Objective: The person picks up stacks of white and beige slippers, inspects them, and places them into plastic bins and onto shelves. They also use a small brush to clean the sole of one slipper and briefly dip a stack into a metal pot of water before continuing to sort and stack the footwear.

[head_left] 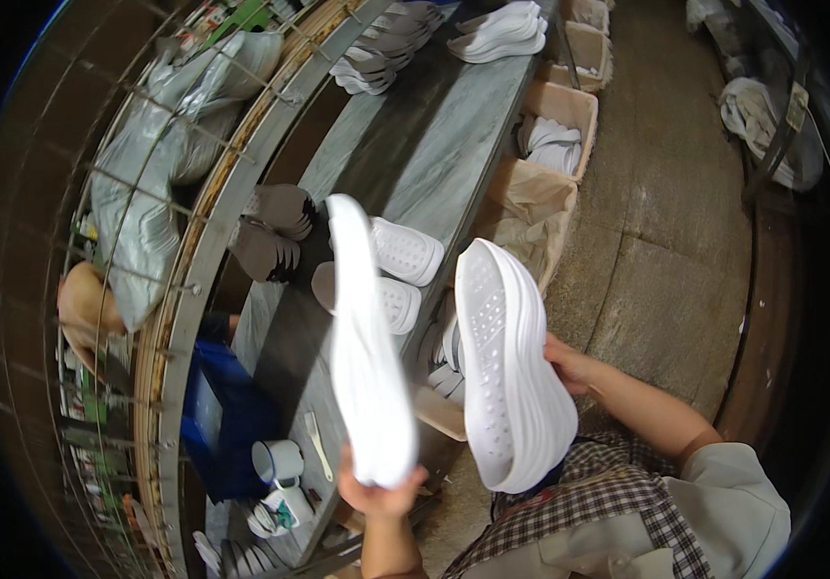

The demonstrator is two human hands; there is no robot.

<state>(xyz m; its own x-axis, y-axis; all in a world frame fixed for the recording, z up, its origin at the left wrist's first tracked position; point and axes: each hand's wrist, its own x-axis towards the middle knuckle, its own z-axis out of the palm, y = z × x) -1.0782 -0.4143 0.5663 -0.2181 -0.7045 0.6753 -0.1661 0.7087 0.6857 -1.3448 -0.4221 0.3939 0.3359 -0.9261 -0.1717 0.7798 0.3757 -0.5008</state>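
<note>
Two white soles up in the air in my feed, one to each hand, both clear of the bench. The left-hand sole (pixel 367 347) shows nearly edge-on, smeared by motion blur; its long axis runs from the grip away from the body, the far end leaning a little left. The right-hand sole (pixel 516 372) lies close on its right, roughly parallel, a narrow gap between them, no contact that I can see. Its dotted inner face is turned toward the other sole. That side-by-side lie is the relation I would watch.

Left hand (pixel 381 492): pinching the near end, thumb and fingers wrapped low, forearm straight up from the lower edge. Right hand (pixel 569 367): gripping the outer wall about midway along, forearm slanting in from the lower right; most of its fingers are hidden behind the sole, so I cannot tell how they are set. Each hand is nearest its own sole.

Behind the left-hand sole, and partly covered by it, two white soles (pixel 407 253) rest on the grey bench (pixel 453 145). Grey-brown soles (pixel 285 209) lie further left. Nearer the body: white mug (pixel 278 462), pale brush-like tool (pixel 318 446), blue container (pixel 217 415). Lined bins (pixel 584 111) stand along the bench's right side. Far left, wire mesh with a plastic bag (pixel 159 174) behind it.
</note>
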